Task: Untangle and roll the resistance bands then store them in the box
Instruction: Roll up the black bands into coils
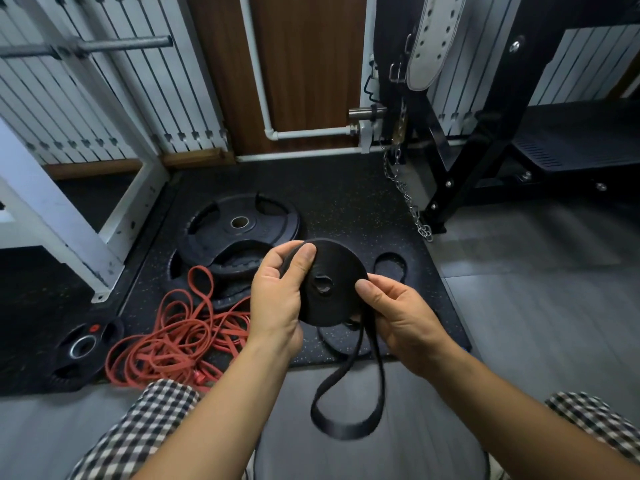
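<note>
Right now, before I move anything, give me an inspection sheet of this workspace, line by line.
Surface: black speckled mat laid on grey floor.
Job's things: black band roll held up in both hands, its loose tail hanging in a loop; red bands tangled on the mat; box not seen.
Clutter: weight plates stacked on the mat, a small plate beside the red bands, a chain hanging to the floor.
Grippers: left hand and right hand each grip the roll, thumbs on its face.
Cables: nothing seen.
Surroundings: white frame left, black rack right, white belt hanging on it.
</note>
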Available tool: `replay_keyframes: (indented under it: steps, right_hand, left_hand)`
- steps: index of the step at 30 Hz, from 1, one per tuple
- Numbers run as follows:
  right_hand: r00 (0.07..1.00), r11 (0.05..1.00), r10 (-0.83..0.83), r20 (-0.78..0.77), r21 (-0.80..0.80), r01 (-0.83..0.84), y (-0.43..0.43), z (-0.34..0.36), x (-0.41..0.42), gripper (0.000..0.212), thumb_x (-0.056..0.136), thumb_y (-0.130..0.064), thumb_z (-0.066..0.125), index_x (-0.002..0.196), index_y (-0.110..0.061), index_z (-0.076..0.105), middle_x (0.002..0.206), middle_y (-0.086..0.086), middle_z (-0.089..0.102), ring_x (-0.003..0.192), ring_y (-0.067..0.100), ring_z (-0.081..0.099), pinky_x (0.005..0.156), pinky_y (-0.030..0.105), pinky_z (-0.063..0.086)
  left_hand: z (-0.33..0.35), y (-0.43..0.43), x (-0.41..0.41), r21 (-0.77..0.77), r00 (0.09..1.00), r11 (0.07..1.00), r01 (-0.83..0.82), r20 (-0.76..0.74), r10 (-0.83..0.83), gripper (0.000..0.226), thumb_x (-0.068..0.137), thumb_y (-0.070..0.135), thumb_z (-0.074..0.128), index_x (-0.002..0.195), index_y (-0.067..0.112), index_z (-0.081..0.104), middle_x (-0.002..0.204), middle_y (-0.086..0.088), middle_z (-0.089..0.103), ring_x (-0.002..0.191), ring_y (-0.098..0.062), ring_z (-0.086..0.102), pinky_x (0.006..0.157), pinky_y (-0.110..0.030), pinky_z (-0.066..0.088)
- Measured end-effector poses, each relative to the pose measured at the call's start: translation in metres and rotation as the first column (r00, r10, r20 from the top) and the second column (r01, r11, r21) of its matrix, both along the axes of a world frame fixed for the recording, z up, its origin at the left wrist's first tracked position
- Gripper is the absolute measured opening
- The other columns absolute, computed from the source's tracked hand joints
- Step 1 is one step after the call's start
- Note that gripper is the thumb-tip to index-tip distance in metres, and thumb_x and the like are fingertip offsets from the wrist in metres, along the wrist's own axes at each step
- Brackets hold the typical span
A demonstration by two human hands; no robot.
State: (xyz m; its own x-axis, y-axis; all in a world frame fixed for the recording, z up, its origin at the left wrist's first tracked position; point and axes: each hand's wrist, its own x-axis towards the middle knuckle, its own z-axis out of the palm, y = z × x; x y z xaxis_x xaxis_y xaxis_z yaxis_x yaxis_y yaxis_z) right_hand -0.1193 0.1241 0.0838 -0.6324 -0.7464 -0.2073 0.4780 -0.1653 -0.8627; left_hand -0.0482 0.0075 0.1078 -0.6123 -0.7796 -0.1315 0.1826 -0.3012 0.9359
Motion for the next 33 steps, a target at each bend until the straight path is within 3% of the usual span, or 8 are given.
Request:
replay_keyframes:
  steps: [4,10,14,16,19,23,28,33]
  right_hand:
    - [1.0,1.0,-0.007,-0.03,0.003,0.007,-0.001,0.0,0.003,0.028,0.072,-0.021,0.059,0.097,-0.011,0.067,0.097,0.007,0.072,0.093,0.017,0.067,0.089,0.027,0.051]
    - [0.996,1.0,0.012,-0.089,0.014,-0.011,0.003,0.004,0.005,0.017,0.086,-0.012,0.052,0.097,-0.009,0.065,0.085,0.0,0.073,0.079,0.009,0.068,0.071,0.018,0.054]
    - [0.983,0.992,0.059,-0.174,0.121,-0.038,0.014,0.008,-0.009,0.016,0.087,-0.01,0.054,0.095,-0.008,0.068,0.088,0.006,0.073,0.08,0.014,0.068,0.076,0.023,0.055]
    - [0.956,0.973,0.127,-0.263,0.22,-0.069,0.021,0.012,-0.02,0.013,0.086,-0.01,0.057,0.091,-0.011,0.069,0.088,0.007,0.072,0.081,0.016,0.067,0.08,0.028,0.054]
    - [0.807,0.899,0.324,-0.493,0.426,-0.101,0.026,0.015,-0.028,0.01,0.085,-0.006,0.062,0.091,-0.012,0.067,0.088,0.01,0.071,0.081,0.01,0.062,0.082,0.03,0.052]
    - [0.626,0.819,0.471,-0.621,0.571,-0.049,0.029,0.015,-0.029,0.014,0.084,-0.015,0.066,0.097,-0.011,0.068,0.091,0.011,0.071,0.083,0.015,0.065,0.084,0.04,0.051]
    - [0.756,0.894,0.35,-0.554,0.438,-0.092,0.031,0.023,-0.033,0.02,0.08,-0.005,0.067,0.095,-0.018,0.064,0.092,0.006,0.07,0.085,0.008,0.065,0.082,0.025,0.053]
    - [0.848,0.934,0.262,-0.46,0.343,-0.102,0.033,0.023,-0.034,0.021,0.082,0.002,0.062,0.094,-0.015,0.063,0.089,0.002,0.069,0.08,0.005,0.066,0.08,0.021,0.054]
  left_hand:
    - [0.0,0.003,-0.001,0.054,0.999,0.998,-0.037,-0.009,0.038,0.004,0.085,0.019,0.061,0.088,0.021,0.061,0.084,0.001,0.065,0.075,-0.01,0.062,0.059,-0.022,0.052]
    - [-0.006,0.01,-0.003,0.206,0.996,0.976,-0.068,-0.039,0.077,0.001,0.088,0.018,0.058,0.088,0.019,0.06,0.084,-0.001,0.065,0.074,-0.012,0.062,0.057,-0.023,0.053]
    - [-0.007,0.0,0.0,0.191,0.983,0.972,0.138,0.091,-0.157,0.006,0.085,0.024,0.061,0.089,0.019,0.061,0.079,0.002,0.068,0.074,-0.013,0.062,0.062,-0.027,0.049]
    - [-0.007,-0.009,0.002,0.037,0.935,0.957,0.286,0.209,-0.287,0.018,0.076,0.033,0.067,0.085,0.019,0.06,0.076,0.001,0.066,0.074,-0.014,0.059,0.066,-0.026,0.046]
    - [-0.008,-0.015,0.004,-0.266,0.815,0.795,0.544,0.391,-0.427,0.024,0.072,0.032,0.073,0.09,0.02,0.063,0.082,-0.002,0.062,0.078,-0.013,0.057,0.074,-0.027,0.045]
    - [-0.013,-0.005,0.003,-0.407,0.669,0.545,0.733,0.575,-0.471,0.031,0.073,0.041,0.067,0.093,0.018,0.065,0.087,-0.003,0.067,0.085,-0.018,0.063,0.082,-0.039,0.05]
    - [-0.012,-0.002,0.0,-0.444,0.797,0.668,0.597,0.421,-0.433,0.016,0.07,0.031,0.071,0.083,0.022,0.066,0.078,0.005,0.065,0.076,-0.01,0.06,0.075,-0.03,0.05]
    - [-0.009,0.004,0.002,-0.23,0.892,0.867,0.442,0.22,-0.396,0.007,0.077,0.013,0.067,0.084,0.015,0.065,0.075,0.0,0.067,0.071,-0.012,0.063,0.061,-0.02,0.051]
